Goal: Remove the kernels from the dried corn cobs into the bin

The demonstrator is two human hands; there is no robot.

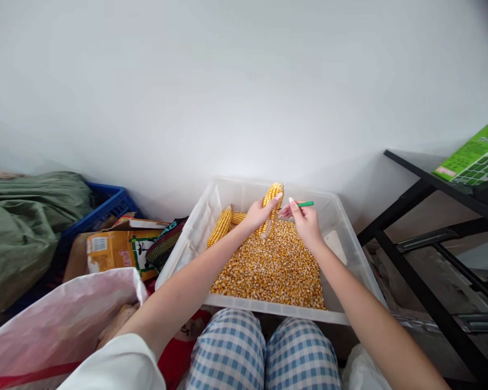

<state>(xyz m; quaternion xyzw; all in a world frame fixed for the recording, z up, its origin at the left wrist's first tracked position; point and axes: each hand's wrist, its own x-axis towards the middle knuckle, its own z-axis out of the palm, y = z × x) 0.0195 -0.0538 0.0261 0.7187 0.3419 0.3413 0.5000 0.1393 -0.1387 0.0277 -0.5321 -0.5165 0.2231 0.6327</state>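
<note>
Above the tub [352, 244], our left hand [260, 213] is gripping a corn cob [274, 197], seemingly mostly unshelled; our right hand [305, 219] is pinching a green stick [306, 204]. Inside the tub, loose kernels [268, 271] are already heaping; two more cobs [219, 227] are awaiting shelling.

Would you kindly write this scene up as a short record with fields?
left hand: grips a corn cob
right hand: holds a slim green handle; its far end is unclear
tub: translucent, holding loose kernels and more cobs
left side: blue crate
right side: green box on a black frame
</note>
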